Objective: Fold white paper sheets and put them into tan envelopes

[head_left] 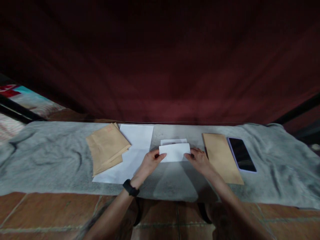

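Observation:
A folded white sheet of paper (pixel 175 153) is held between both hands over the middle of the cloth. My left hand (pixel 151 160) pinches its left end, thumb in front. At the right end my right hand (pixel 199 160) grips it the same way. Just behind the folded sheet lies another small white paper (pixel 173 141), partly covered by it. Left of my left hand, white sheets (pixel 140 143) lie flat, with brown paper envelopes (pixel 107 143) resting on top. Beside my right hand lies a brown envelope (pixel 220 153).
A grey cloth (pixel 62 153) covers the long, narrow surface. A phone in a lilac case (pixel 242 154) lies right of the brown envelope. Dark red fabric (pixel 160 83) hangs behind the surface. Below its front edge are brown floor tiles (pixel 50 210).

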The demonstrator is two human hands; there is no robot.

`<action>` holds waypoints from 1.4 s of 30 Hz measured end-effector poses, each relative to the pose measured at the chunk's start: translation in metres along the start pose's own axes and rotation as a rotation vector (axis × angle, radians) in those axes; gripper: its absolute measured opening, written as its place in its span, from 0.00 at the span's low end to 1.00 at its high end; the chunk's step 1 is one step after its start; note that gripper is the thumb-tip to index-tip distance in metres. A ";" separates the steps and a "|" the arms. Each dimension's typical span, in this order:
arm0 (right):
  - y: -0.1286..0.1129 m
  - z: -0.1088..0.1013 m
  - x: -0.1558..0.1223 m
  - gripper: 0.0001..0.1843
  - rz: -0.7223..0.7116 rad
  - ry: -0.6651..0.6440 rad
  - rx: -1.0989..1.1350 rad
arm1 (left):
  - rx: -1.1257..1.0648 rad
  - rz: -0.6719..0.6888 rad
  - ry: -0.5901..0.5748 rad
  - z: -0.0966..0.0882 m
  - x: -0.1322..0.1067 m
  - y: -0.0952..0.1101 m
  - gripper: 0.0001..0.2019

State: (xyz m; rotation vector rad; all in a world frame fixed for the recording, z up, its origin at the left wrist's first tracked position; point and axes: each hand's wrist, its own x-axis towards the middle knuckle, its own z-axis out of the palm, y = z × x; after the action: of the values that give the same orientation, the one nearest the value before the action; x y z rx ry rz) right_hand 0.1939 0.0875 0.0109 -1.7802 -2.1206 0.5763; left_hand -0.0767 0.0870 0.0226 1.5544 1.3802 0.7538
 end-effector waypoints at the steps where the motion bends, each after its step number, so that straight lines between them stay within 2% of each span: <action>1: -0.002 0.002 0.001 0.13 0.022 0.009 -0.034 | 0.009 -0.003 0.035 0.002 0.002 0.000 0.20; 6: -0.012 0.008 0.003 0.13 0.133 0.080 -0.182 | 0.179 -0.046 0.200 0.011 0.008 0.001 0.19; 10: -0.020 0.009 0.006 0.13 0.195 0.118 -0.246 | 0.325 -0.067 0.242 0.014 0.011 0.005 0.24; 13: -0.023 0.009 0.008 0.12 0.202 0.130 -0.251 | 0.422 -0.100 0.235 0.015 0.011 0.010 0.26; 20: -0.027 0.013 0.008 0.11 0.184 0.205 -0.280 | 0.613 -0.188 0.191 0.018 0.012 0.020 0.22; 31: -0.027 0.019 0.005 0.16 0.161 0.272 -0.298 | 0.703 -0.218 0.173 0.022 0.012 0.027 0.20; 36: -0.025 0.022 0.003 0.16 0.111 0.367 -0.355 | 0.738 -0.220 0.174 0.024 0.012 0.025 0.20; 42: -0.029 0.019 0.002 0.16 0.136 0.298 -0.355 | 0.781 -0.173 0.179 0.027 0.011 0.022 0.20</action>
State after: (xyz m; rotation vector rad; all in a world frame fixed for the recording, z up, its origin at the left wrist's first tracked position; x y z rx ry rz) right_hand 0.1597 0.0836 0.0089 -2.0559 -1.9945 -0.0454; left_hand -0.0414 0.0926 0.0304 1.9332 2.0663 0.2432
